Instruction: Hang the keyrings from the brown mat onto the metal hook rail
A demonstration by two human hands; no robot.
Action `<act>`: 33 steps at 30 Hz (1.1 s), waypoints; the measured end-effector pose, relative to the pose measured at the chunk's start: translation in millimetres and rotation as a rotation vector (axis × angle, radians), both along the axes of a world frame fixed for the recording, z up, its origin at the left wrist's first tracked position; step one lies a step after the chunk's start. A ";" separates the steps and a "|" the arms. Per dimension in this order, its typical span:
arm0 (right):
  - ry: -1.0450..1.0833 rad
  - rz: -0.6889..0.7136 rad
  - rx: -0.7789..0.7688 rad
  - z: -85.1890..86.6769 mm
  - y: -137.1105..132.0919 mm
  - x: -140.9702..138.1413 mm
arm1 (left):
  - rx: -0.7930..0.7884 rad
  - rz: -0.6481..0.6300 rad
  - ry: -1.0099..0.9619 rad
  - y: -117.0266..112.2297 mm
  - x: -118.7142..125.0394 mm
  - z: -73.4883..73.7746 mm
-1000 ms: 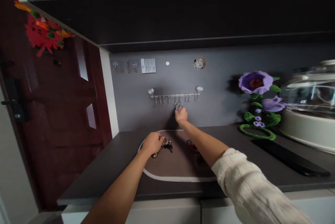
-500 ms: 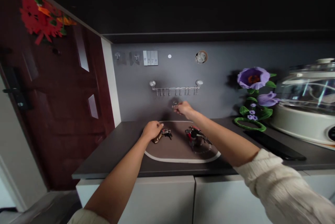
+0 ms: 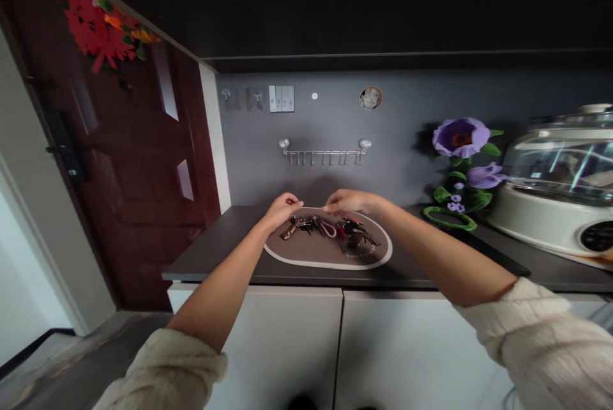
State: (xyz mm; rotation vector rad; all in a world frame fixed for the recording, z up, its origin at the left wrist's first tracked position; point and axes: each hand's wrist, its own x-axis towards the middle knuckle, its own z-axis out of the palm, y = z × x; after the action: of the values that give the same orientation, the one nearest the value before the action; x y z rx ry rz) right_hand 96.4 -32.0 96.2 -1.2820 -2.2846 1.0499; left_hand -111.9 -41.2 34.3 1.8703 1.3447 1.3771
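Note:
An oval brown mat point(image 3: 306, 255) with a pale rim lies on the dark counter. At its back edge, my left hand point(image 3: 282, 211) pinches the rim with thumb and fingers together. My right hand point(image 3: 348, 200) is closed at the same back rim, a short gap to the right; its fingertips are partly hidden. Between and in front of the hands lie keys: a bunch with a brown tag point(image 3: 289, 232) on the left, a pink loop point(image 3: 328, 229) in the middle, and a bunch with red and black parts point(image 3: 352, 228) on the right.
A clear rail with hooks point(image 3: 325, 153) is fixed to the grey wall behind. Purple flowers point(image 3: 460, 142) and a white appliance with a clear lid point(image 3: 541, 205) stand at right, a black flat object point(image 3: 498, 255) before them. A shelf point(image 3: 335, 20) overhangs.
My left hand has left the brown-tagged keys for the mat's back rim. My right hand has come down from near the wall to that rim. Keys with a pink loop now show mid-mat.

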 end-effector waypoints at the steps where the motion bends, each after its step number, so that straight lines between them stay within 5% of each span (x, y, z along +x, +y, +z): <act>1: 0.045 0.066 -0.103 7.7 -3.9 4.9 | -0.049 -0.085 -0.006 -3.8 1.9 9.9; 5: 0.398 0.154 -0.276 23.1 -14.7 18.4 | -0.176 -0.434 -0.170 -16.5 10.3 50.6; 8: 0.620 0.081 -0.270 15.9 -13.4 23.3 | -0.301 -0.514 -0.238 -18.0 15.2 63.7; 19: 0.748 0.006 -0.363 -48.0 -9.6 33.0 | -0.448 -0.424 -0.376 -9.8 10.8 4.1; 28: 0.727 0.032 -0.288 -28.9 8.0 4.7 | -0.307 -0.338 -0.302 1.0 -5.9 20.7; 33: 0.698 -0.111 -0.127 -32.5 23.7 -34.2 | -0.040 -0.067 -0.172 23.0 -12.2 20.0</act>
State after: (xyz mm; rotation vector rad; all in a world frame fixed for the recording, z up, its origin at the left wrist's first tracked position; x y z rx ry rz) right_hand 62.2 -8.4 63.7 -0.8740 -1.6259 1.3531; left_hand -124.2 -18.2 54.3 1.7122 1.2047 1.4306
